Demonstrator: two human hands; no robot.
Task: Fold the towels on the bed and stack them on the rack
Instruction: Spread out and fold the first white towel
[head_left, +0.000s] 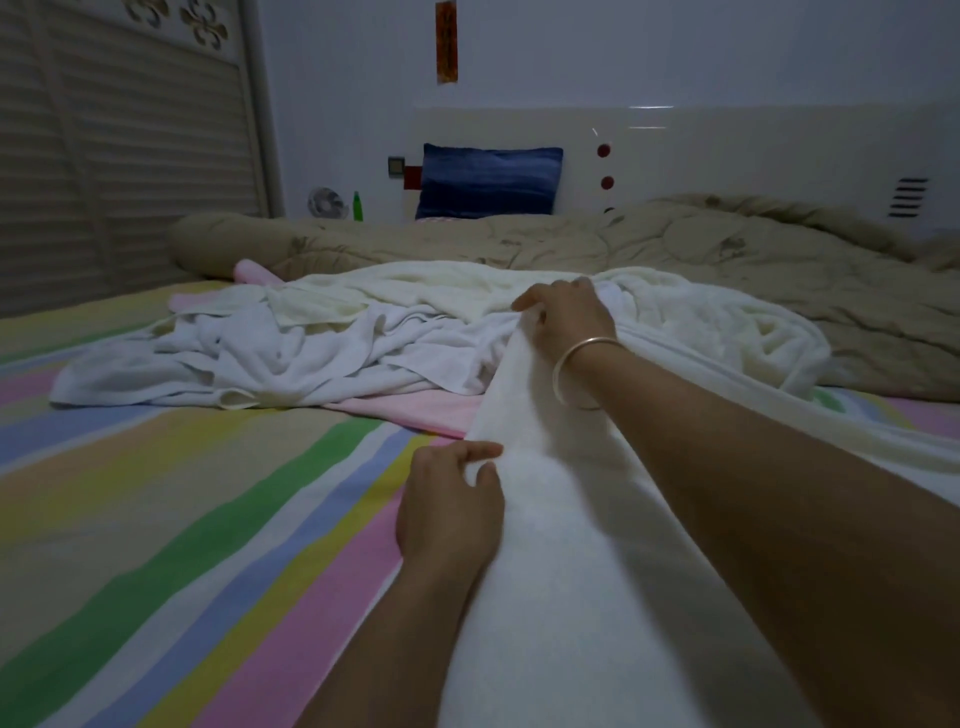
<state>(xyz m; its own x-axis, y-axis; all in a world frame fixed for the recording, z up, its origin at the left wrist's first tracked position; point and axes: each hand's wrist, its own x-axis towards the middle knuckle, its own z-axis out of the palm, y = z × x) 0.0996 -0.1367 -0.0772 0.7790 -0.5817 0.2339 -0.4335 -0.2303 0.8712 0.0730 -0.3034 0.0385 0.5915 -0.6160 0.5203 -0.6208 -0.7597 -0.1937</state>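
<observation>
Fingers (483, 451) of left hand (447, 514) and right hand (566, 317) in pinch grip on white towel (545, 571), over striped bed (208, 493).

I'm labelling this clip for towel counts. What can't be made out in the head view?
- Rack: not in the head view at all.
- White towel, pinched by the left hand and right hand: near end cut by the bottom edge, right side behind the forearm.
- Towel pile: crumpled and overlapping, count unclear.
- Pink towel: mostly under the pile.
- Red wall strip: top cut off, writing blurred.
</observation>
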